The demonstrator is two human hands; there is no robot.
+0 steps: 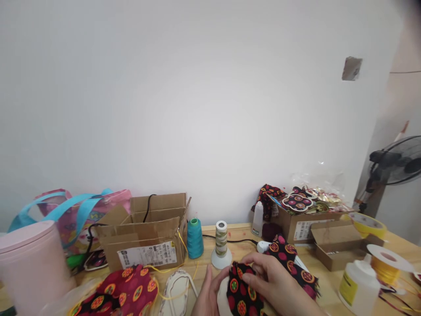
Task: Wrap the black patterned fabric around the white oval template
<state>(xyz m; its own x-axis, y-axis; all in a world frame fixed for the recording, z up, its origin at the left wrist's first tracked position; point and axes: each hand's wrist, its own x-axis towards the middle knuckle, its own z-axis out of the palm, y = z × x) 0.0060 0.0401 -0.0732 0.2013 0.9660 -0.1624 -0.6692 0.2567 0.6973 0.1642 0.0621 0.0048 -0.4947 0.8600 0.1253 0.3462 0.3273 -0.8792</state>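
No print legible; white label (148, 254) on left carton (138, 235); pale label (304, 231) on right carton (289, 223); yellow label (348, 287) on bottle (360, 285).

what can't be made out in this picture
- Left hand: the head view's bottom edge cuts it off, and the patterned cloth and white piece partly hide its fingers.
- White piece: its full outline is hidden by the cloth and cut off by the bottom edge.
- Open carton: its front wall hides the bottom inside.
- Carton label: print too small to read.
- Fan: cut off by the right edge.
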